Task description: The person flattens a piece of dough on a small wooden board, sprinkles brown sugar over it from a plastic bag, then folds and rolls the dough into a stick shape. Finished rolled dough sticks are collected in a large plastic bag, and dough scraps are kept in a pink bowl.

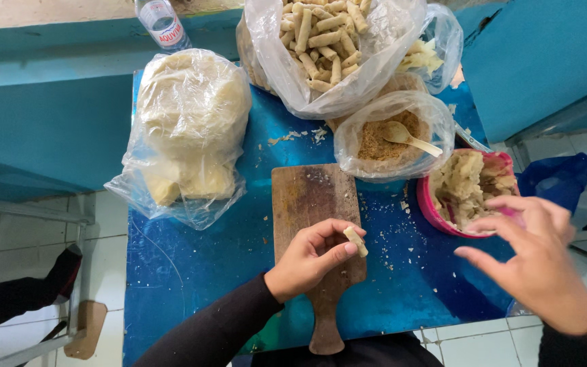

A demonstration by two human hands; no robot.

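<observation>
My left hand (310,258) hovers over the wooden cutting board (310,197) and pinches a small pale piece of dough (356,240) between thumb and fingers. My right hand (535,255) is spread open, fingers apart, at the near rim of a pink bowl (429,207) filled with crumbly pale dough (467,187). Nothing is in the right hand.
On the blue table (191,251) lie a large plastic bag of pale dough (188,129), a bag of rolled sticks (327,41), a bag of brown filling with a wooden spoon (402,134), and a water bottle (162,24). A blue bag (558,178) lies right. A foot (62,272) shows at left.
</observation>
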